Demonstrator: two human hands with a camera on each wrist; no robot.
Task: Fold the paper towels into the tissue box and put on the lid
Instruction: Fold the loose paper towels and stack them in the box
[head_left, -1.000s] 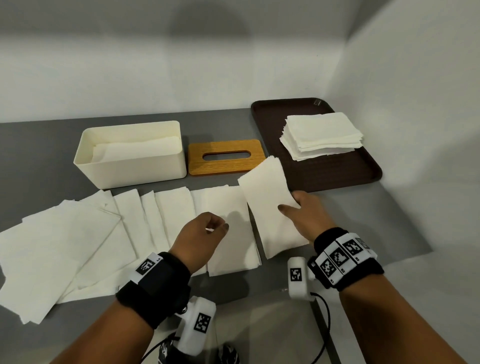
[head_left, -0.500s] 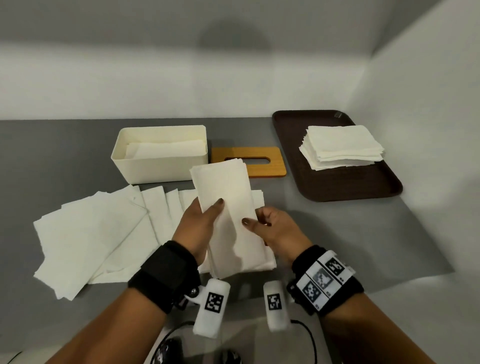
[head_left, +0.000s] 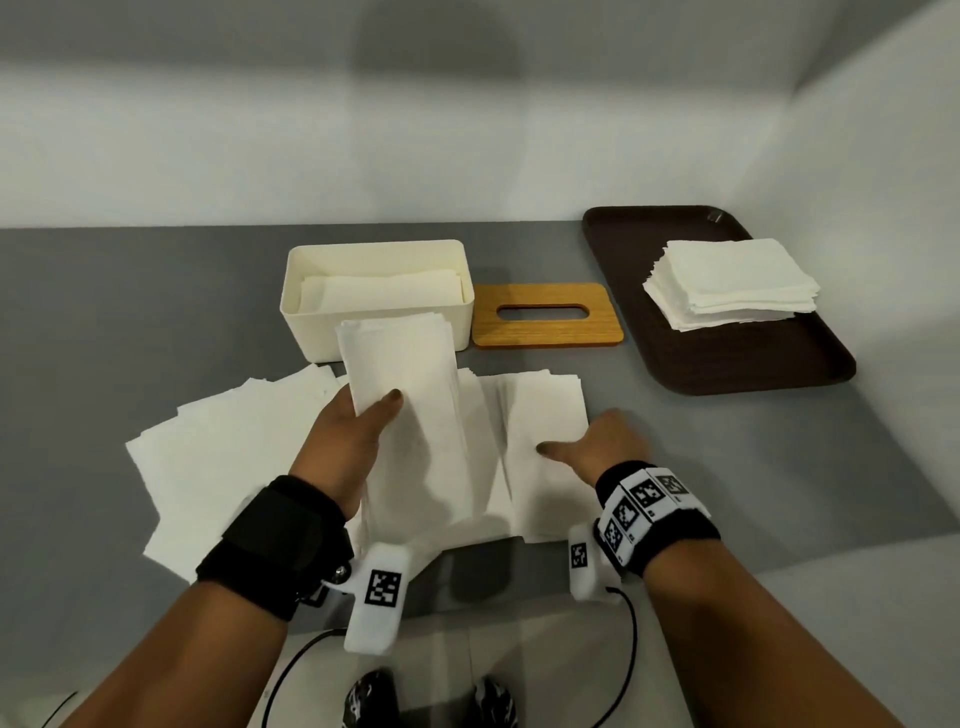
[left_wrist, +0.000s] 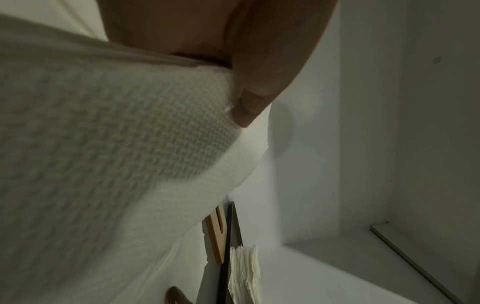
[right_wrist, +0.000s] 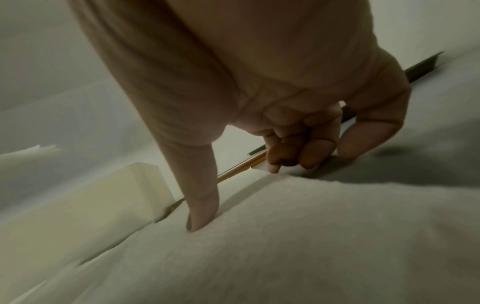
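My left hand (head_left: 363, 415) grips a folded stack of paper towels (head_left: 410, 415), thumb on top, and holds it tilted above the table in front of the tissue box (head_left: 322, 332). The left wrist view shows the same stack (left_wrist: 116, 144) under my thumb (left_wrist: 257, 92). The cream box is open and has folded towels inside. Right of the box the wooden lid (head_left: 545, 332) lies flat. My right hand (head_left: 582, 441) is on the rightmost folded towel (head_left: 540, 410) on the table. Its thumb (right_wrist: 202, 216) presses the top and its curled fingers (right_wrist: 311, 154) pinch the towel's right edge.
Several unfolded towels (head_left: 218, 457) lie overlapped on the grey table to the left. A dark brown tray (head_left: 779, 374) at the back right carries a stack of square towels (head_left: 732, 283). White walls close the back and the right side.
My right hand let go of the stack and dropped right onto the rightmost towel on the table. My left hand now holds the stack alone, slightly further forward.
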